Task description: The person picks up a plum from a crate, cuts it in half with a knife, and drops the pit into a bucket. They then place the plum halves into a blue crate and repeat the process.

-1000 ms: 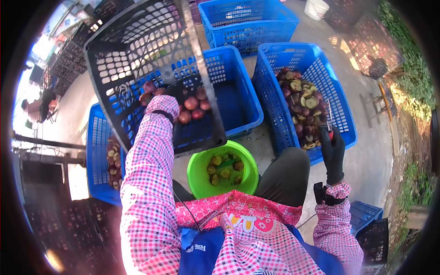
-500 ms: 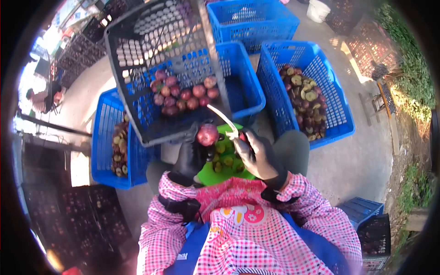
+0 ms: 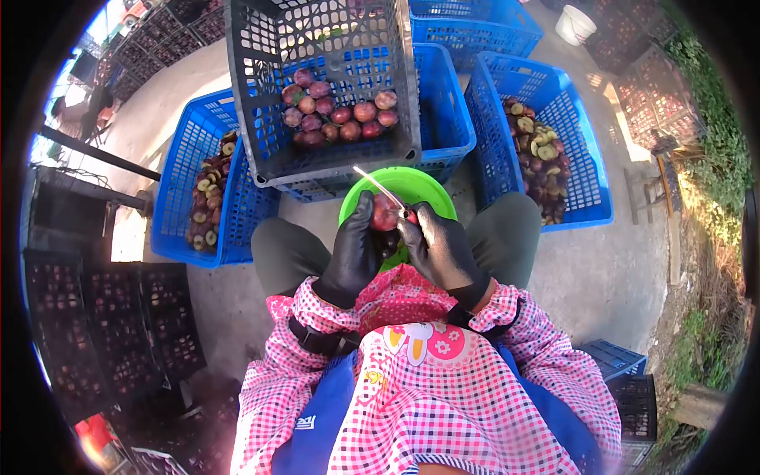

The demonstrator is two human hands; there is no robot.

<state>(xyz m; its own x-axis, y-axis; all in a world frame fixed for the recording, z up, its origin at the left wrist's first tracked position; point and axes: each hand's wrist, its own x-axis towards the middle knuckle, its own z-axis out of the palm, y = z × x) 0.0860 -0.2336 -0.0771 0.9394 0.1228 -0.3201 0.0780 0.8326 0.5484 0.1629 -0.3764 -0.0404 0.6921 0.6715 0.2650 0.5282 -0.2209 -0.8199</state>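
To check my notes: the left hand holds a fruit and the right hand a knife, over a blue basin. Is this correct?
The colour is wrong: the head view shows a green basin. The left hand holds a fruit and the right hand a knife, over it.

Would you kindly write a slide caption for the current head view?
Left hand holding a fruit, right hand holding a knife, over a green tub.
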